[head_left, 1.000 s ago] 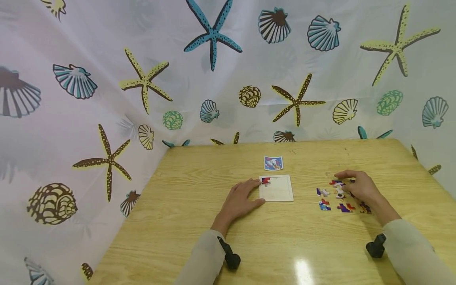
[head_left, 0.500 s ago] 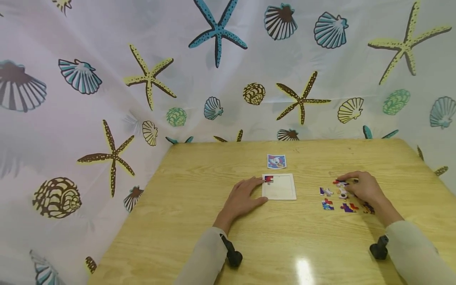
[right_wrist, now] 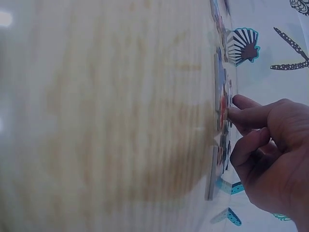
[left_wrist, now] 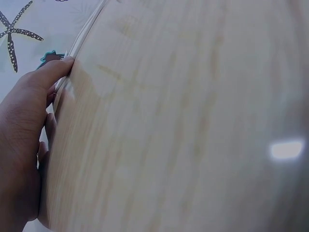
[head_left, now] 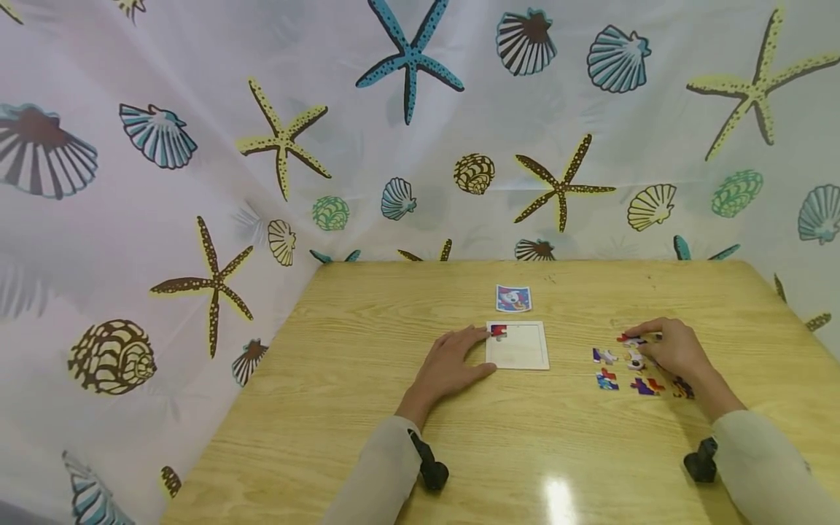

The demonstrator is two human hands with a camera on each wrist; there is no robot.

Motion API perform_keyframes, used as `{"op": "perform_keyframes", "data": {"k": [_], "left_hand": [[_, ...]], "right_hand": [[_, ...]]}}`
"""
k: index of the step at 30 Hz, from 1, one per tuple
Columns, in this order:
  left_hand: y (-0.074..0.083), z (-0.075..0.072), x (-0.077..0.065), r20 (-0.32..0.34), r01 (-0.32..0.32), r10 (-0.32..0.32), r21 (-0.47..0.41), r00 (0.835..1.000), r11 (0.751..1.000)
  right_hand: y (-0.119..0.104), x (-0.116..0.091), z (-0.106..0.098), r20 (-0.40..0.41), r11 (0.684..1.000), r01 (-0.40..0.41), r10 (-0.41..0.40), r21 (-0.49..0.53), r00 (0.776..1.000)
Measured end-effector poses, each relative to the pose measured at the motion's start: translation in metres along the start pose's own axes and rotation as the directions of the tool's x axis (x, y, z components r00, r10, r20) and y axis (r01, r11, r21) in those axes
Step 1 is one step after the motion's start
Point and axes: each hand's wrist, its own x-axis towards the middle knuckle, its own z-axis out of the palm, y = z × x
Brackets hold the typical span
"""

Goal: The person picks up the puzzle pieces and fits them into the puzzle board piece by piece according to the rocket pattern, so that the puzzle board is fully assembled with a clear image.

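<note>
A white square puzzle tray (head_left: 525,350) lies on the table, with one red and white jigsaw piece (head_left: 499,331) in its far left corner. My left hand (head_left: 453,366) rests at the tray's left edge, fingers spread and fairly straight, the thumb at the near corner. Over the loose pieces at the right, my right hand (head_left: 676,350) has its index finger and thumb on either side of a red and white puzzle piece (head_left: 633,340). Thumb and index come down on the group in the right wrist view, the other fingers curled. The hand partly hides several pieces.
A small picture card (head_left: 513,299) of a white cartoon animal lies beyond the tray. Other loose pieces include a purple and white one (head_left: 604,356), a blue and red one (head_left: 607,379) and a purple and red one (head_left: 647,386). A shell-patterned curtain (head_left: 394,146) borders the table.
The head view has shifted slightly, so everything appears further right. My right index fingertip has come down closer to the red and white piece. The left hand stays at the tray.
</note>
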Motion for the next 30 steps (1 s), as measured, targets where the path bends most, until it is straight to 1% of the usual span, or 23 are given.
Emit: {"op": "perform_keyframes", "data": {"k": [4, 8, 11, 15, 18, 23, 27, 30], "left_hand": [[0.001, 0.000, 0.001, 0.005, 0.006, -0.006, 0.009, 1.000, 1.000], [0.001, 0.001, 0.003, 0.003, 0.008, -0.008, 0.010, 1.000, 1.000], [0.000, 0.002, 0.004, 0.006, 0.010, -0.010, 0.011, 1.000, 1.000], [-0.001, 0.001, 0.003, 0.005, 0.007, -0.008, 0.013, 1.000, 1.000], [-0.001, 0.000, 0.002, 0.000, 0.000, 0.000, 0.011, 1.000, 1.000], [-0.001, 0.000, 0.000, -0.008, -0.013, 0.013, 0.001, 1.000, 1.000], [0.000, 0.000, 0.000, -0.006, -0.009, 0.009, -0.004, 1.000, 1.000], [0.001, 0.001, 0.000, -0.005, -0.005, 0.005, -0.007, 1.000, 1.000]], "right_hand": [[0.001, -0.001, 0.000, -0.002, 1.000, 0.004, -0.004, 0.013, 1.000], [0.001, 0.001, 0.001, -0.003, 1.000, 0.027, -0.027, 0.003, 1.000], [-0.003, 0.001, 0.001, 0.008, 0.999, 0.050, -0.050, -0.003, 0.999], [-0.013, 0.001, 0.002, 0.023, 0.998, 0.061, -0.061, 0.034, 0.998], [-0.017, 0.002, 0.005, 0.031, 0.996, 0.056, -0.059, 0.069, 0.998], [-0.021, 0.003, 0.008, 0.035, 0.994, 0.046, -0.049, 0.097, 0.998], [-0.021, 0.003, 0.010, 0.044, 0.992, 0.019, -0.025, 0.122, 0.999], [-0.023, 0.004, 0.012, 0.041, 0.990, 0.024, -0.030, 0.139, 0.999]]}}
